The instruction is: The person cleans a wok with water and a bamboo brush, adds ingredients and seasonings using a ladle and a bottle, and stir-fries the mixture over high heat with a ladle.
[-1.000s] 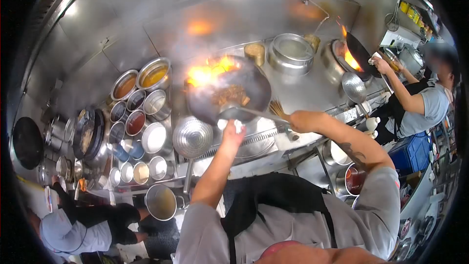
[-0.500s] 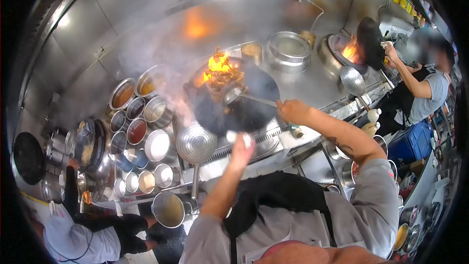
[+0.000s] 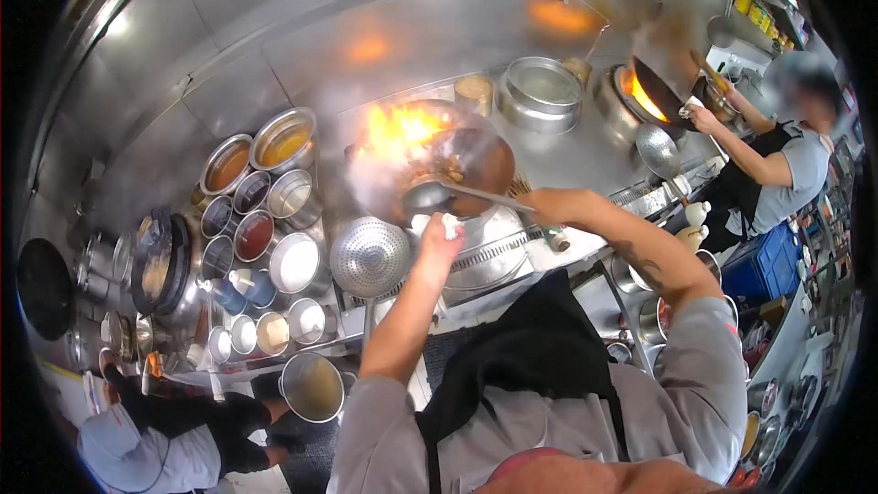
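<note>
A dark wok sits over the burner, its inside lit orange by tall flames at the far left side. Brown pieces of food lie in it, partly veiled by smoke. My left hand is closed around a white cloth at the wok's near rim; whether it also grips a wok handle is hidden. My right hand is wrapped round the handle of a ladle, whose bowl hangs over the near side of the wok.
A perforated strainer rests left of the wok, beside several sauce pots. A large lidded-looking metal pot stands at the back. On the right a co-worker tilts another flaming wok; another person bends at lower left.
The wok has tipped, showing more of its inside, and the flames have spread wider. My left hand has moved slightly left and down; the ladle is lower. The co-worker's wok has come down.
</note>
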The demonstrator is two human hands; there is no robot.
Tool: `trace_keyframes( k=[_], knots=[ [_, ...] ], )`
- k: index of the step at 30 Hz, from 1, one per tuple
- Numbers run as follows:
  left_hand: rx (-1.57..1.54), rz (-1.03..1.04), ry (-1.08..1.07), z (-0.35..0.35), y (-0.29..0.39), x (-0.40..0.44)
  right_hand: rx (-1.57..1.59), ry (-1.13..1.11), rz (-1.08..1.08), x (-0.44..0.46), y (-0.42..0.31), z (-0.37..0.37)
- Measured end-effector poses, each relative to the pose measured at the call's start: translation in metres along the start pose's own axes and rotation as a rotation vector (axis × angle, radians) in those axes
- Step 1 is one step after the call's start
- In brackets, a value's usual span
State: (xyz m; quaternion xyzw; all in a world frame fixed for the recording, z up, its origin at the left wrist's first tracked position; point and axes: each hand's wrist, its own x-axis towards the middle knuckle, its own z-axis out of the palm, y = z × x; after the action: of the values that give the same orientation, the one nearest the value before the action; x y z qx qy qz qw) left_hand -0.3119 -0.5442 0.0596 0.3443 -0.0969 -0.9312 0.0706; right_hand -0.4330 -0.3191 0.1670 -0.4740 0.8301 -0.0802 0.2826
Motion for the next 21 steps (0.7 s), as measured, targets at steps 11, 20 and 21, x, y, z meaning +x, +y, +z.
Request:
trace_keyframes(
  k=[11,20,21],
  knots=[
    [0.946,0.804,-0.311,-0.061,-0.033,0.036,-0.458,0.287,-0.072,-0.017,-0.031,-0.002],
    [0.060,-0.068,-0.036,-0.016,-0.011,0.017,-0.320,0.136,-0.170,-0.051,-0.028,-0.029],
    [0.102,-0.080,-0.023,-0.011,-0.012,0.001,-0.256,0.049,-0.123,-0.049,-0.025,-0.032]
  ],
)
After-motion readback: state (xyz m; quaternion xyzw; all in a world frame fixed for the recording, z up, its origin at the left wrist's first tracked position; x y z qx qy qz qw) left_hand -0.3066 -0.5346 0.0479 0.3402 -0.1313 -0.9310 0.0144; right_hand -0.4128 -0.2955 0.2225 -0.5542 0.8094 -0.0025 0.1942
